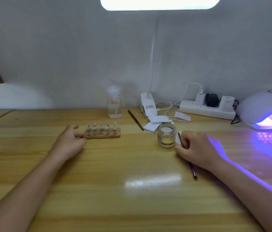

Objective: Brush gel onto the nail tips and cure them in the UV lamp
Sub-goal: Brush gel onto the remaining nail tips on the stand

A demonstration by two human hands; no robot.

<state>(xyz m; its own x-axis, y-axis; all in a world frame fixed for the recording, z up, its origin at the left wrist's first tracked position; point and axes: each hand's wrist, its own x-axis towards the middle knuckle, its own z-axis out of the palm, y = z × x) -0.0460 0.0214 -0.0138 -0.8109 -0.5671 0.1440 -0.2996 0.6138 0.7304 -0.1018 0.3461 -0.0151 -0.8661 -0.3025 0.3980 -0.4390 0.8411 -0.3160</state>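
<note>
While gripping brush [187, 154], right hand [198, 149].

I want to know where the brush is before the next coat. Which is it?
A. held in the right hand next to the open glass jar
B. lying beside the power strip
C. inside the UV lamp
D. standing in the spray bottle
A: the right hand grips the brush, its tip rising above the fingers close to the glass jar and its handle trailing out toward the person over the table.
</note>
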